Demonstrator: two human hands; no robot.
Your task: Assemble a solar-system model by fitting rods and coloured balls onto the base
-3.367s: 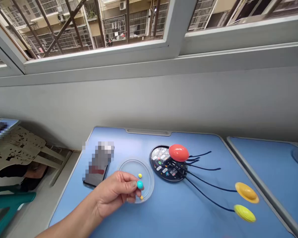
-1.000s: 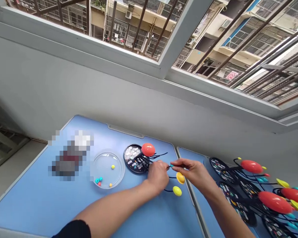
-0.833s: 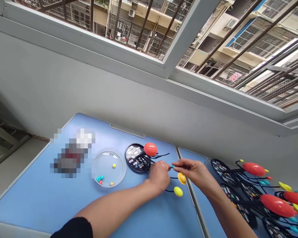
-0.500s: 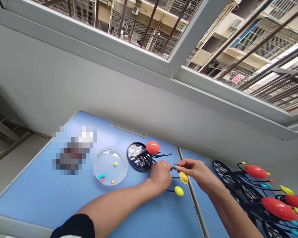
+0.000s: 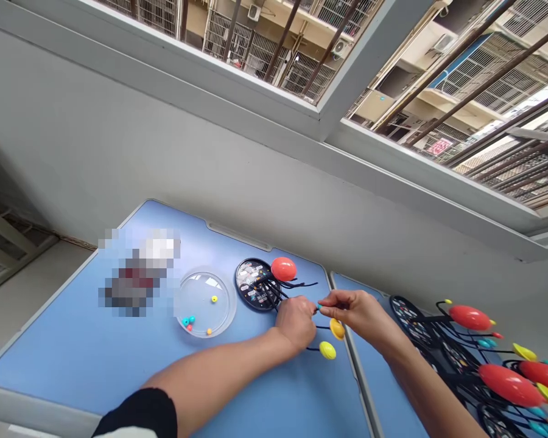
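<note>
On the blue table stands a solar system model (image 5: 258, 284) with a round black base, a red ball (image 5: 284, 269) and several thin black arms. My left hand (image 5: 296, 322) is closed around one of these arms. Between the fingertips of my right hand (image 5: 354, 307) is a small teal bead (image 5: 319, 307), at the end of the arm my left hand grips. Whether the bead sits fully on the arm I cannot tell. Below my hands, an orange ringed ball (image 5: 337, 329) and a yellow ball (image 5: 327, 350) stick out on other arms.
Left of the model, a clear round dish (image 5: 205, 304) holds several small coloured beads. A blurred patch (image 5: 139, 274) covers something farther left. Several similar models with red balls (image 5: 509, 384) crowd the right side. A wall and a barred window rise behind the table (image 5: 95, 347).
The view has shifted slightly. My right hand has come a little closer to my left, with the teal bead still in its fingertips.
</note>
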